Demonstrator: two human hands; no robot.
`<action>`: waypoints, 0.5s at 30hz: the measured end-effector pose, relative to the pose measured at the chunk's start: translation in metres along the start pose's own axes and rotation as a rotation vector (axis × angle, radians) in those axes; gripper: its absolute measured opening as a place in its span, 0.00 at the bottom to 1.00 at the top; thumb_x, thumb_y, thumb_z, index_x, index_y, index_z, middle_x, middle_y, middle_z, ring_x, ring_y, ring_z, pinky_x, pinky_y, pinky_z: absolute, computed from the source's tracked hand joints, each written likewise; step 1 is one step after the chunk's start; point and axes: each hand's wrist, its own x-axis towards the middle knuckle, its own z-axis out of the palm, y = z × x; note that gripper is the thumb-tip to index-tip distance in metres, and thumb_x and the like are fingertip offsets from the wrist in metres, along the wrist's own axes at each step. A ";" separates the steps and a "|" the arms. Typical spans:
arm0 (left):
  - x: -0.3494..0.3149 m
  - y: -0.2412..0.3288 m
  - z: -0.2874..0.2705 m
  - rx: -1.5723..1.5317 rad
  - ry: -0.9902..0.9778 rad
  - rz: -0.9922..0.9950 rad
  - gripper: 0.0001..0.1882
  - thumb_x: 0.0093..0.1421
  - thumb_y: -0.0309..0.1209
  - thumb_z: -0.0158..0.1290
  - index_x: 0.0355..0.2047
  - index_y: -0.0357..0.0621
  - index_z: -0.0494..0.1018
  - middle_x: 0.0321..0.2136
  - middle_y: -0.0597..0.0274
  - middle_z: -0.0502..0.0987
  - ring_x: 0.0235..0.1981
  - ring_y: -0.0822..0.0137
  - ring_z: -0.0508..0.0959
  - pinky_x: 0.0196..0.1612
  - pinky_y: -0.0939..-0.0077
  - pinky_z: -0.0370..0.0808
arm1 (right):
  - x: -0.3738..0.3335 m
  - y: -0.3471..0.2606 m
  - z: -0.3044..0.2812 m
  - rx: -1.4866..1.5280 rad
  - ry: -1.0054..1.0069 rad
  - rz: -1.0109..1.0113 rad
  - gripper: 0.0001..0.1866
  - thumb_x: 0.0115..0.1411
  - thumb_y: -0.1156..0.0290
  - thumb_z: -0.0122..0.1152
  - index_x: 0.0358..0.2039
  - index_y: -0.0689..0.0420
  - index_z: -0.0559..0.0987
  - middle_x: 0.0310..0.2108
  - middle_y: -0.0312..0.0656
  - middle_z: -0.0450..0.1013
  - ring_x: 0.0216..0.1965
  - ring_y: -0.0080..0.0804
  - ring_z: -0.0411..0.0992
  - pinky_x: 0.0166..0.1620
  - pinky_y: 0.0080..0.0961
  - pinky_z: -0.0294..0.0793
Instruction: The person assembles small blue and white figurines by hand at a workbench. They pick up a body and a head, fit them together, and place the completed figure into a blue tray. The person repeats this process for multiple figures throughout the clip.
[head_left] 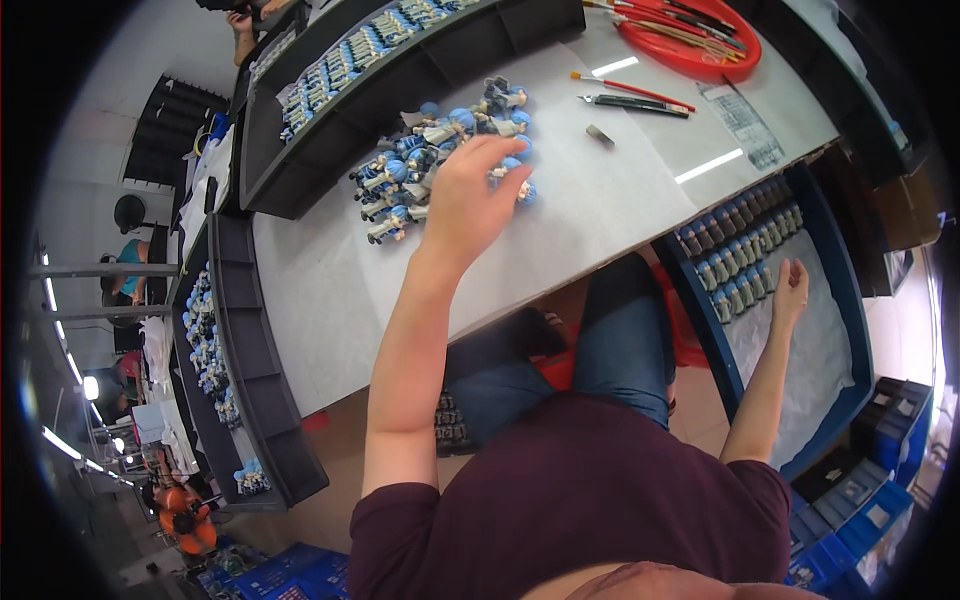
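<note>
My left hand (468, 200) reaches over a loose pile of small painted figurines (384, 172) with light blue hair and grey clothes, lying on white paper. Its thumb and fingers curl around a figurine (497, 174) at the pile's right side; the palm side is hidden. To the right, my right hand (791, 292) hovers over a blue tray (852, 345), beside the end of the rows of figurines (738, 263) lined up there. Its fingers are slightly apart, and nothing shows between them.
Behind the pile stands a dark tray (420, 70) of figurines; another dark compartment tray (245, 330) is at the left. A red dish (690, 45) of brushes, a red brush (632, 91), a black craft knife (640, 104) and a small grey piece (600, 136) lie farther right.
</note>
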 end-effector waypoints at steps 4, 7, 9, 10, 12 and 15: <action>0.065 -0.050 0.036 0.426 0.183 0.144 0.15 0.50 0.33 0.55 0.38 0.41 0.74 0.36 0.54 0.75 0.38 0.53 0.73 0.47 0.66 0.66 | -0.020 -0.070 -0.007 0.185 -0.056 -0.138 0.15 0.56 0.65 0.57 0.41 0.60 0.75 0.36 0.38 0.73 0.37 0.23 0.70 0.41 0.20 0.68; 0.099 -0.061 0.049 0.596 0.016 -0.084 0.13 0.50 0.35 0.55 0.35 0.42 0.75 0.36 0.54 0.75 0.39 0.53 0.73 0.44 0.66 0.67 | -0.036 -0.093 -0.013 0.274 -0.109 -0.112 0.13 0.57 0.68 0.57 0.40 0.60 0.75 0.35 0.35 0.73 0.37 0.20 0.70 0.40 0.17 0.68; 0.107 -0.067 0.049 0.568 -0.056 -0.144 0.12 0.50 0.35 0.54 0.34 0.43 0.76 0.34 0.53 0.75 0.37 0.54 0.74 0.42 0.67 0.69 | -0.046 -0.095 -0.014 0.330 -0.165 -0.079 0.12 0.57 0.69 0.57 0.40 0.60 0.75 0.35 0.35 0.73 0.37 0.19 0.69 0.39 0.16 0.68; 0.107 -0.073 0.045 0.509 -0.024 -0.098 0.12 0.51 0.34 0.54 0.34 0.42 0.76 0.33 0.53 0.76 0.36 0.53 0.75 0.41 0.68 0.69 | -0.050 -0.098 -0.015 0.338 -0.172 -0.089 0.12 0.57 0.70 0.57 0.40 0.60 0.75 0.35 0.35 0.73 0.37 0.19 0.69 0.39 0.16 0.68; 0.099 -0.078 0.034 0.343 0.132 -0.013 0.11 0.51 0.33 0.54 0.34 0.42 0.76 0.30 0.53 0.77 0.34 0.54 0.76 0.40 0.69 0.71 | -0.057 -0.104 -0.010 0.355 -0.207 -0.109 0.11 0.57 0.71 0.57 0.40 0.61 0.75 0.35 0.36 0.73 0.36 0.18 0.69 0.39 0.15 0.68; 0.072 -0.034 0.008 -0.015 0.336 -0.007 0.08 0.54 0.28 0.53 0.34 0.38 0.76 0.29 0.55 0.78 0.32 0.63 0.78 0.37 0.76 0.72 | -0.075 -0.128 -0.009 0.466 -0.215 -0.070 0.09 0.57 0.74 0.56 0.38 0.62 0.75 0.34 0.37 0.73 0.35 0.19 0.70 0.39 0.14 0.68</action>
